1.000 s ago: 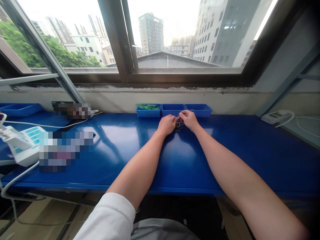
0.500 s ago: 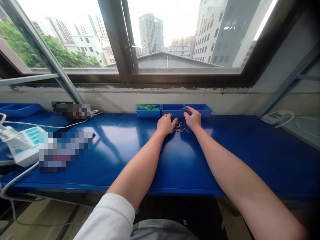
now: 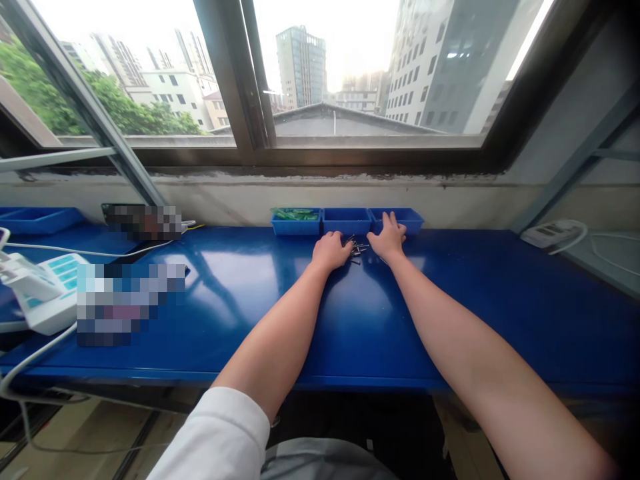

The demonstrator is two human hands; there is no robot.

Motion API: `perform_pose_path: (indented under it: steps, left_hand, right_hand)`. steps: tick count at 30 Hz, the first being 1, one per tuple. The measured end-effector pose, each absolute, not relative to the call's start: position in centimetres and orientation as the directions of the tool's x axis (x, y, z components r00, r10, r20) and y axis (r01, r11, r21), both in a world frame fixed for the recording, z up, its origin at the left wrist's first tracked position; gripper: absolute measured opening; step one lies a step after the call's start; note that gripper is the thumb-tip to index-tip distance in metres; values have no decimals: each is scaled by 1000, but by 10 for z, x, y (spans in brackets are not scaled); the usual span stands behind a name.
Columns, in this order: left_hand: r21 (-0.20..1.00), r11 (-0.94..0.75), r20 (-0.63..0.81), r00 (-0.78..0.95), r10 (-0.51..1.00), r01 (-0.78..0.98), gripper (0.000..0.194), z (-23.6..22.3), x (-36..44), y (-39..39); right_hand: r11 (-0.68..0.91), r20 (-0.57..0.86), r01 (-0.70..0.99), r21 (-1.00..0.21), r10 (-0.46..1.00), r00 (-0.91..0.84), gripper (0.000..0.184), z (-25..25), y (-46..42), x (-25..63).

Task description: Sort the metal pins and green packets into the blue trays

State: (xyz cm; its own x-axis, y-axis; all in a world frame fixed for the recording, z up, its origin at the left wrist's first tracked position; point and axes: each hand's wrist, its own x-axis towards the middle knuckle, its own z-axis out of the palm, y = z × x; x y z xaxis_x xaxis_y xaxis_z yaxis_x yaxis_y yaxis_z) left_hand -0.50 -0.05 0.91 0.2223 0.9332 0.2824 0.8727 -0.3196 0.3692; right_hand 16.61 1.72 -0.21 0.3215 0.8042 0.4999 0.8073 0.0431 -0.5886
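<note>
On the blue tabletop, a small pile of screws point(image 3: 358, 249) lies between my two hands. My left hand point(image 3: 330, 251) rests against the left side of the pile, thumb and fingers apart, with no object visible in it. At the front of the right blue bin point(image 3: 413, 220), my right hand point(image 3: 390, 238) has its fingers spread, reaching over the rim, and nothing shows in its grasp. The middle blue bin point(image 3: 346, 227) stands just behind the pile. Green pieces point(image 3: 296, 214) fill the left blue bin point(image 3: 297, 229).
The bins stand side by side against the wall beneath a window. On the left of the table point(image 3: 240, 320) are a white power strip point(image 3: 55, 293), cables and blurred items. A white adapter point(image 3: 545, 235) with a cable sits at the far right.
My right hand has spread its fingers and shifted slightly over the right bin; the screw it held at the fingertips no longer shows there. My left hand has hardly moved; some pile screws lie differently.
</note>
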Motion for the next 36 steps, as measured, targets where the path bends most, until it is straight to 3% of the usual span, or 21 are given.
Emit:
perform_pose_path:
  steps: [5, 8, 12, 17, 20, 25, 32, 36]
  left_hand:
    - [301, -377, 212, 324, 922, 876, 78, 9, -5, -3]
    - [243, -404, 175, 370, 913, 882, 86, 8, -5, -5]
    - [236, -421, 167, 390, 906, 876, 90, 7, -5, -6]
    - [301, -376, 162, 342, 926, 876, 84, 9, -5, -4]
    - [335, -353, 165, 314, 935, 874, 76, 10, -5, -3]
    - [343, -355, 176, 311, 934, 870, 71, 10, -5, -3]
    - [332, -362, 193, 313, 930, 871, 68, 7, -4, -2]
    - [340, -380, 269, 298, 916, 860, 62, 5, -3, 0]
  right_hand:
    - [191, 665, 819, -541, 693, 277, 34, 5, 11, 161]
    - [283, 690, 785, -551, 684, 237, 23, 9, 7, 158]
    - [286, 581, 614, -736, 733, 354, 28, 14, 6, 163]
    - [123, 423, 479, -869, 689, 589, 33, 17, 13, 186]
    - [-35, 345, 563, -826, 758, 554, 24, 17, 14, 197]
    - [-190, 142, 765, -615, 928, 345, 24, 16, 8, 195]
    - [-153, 87, 884, -441, 974, 211, 19, 15, 6, 185]
    - [-13, 238, 855, -518, 958, 159, 17, 8, 8, 179]
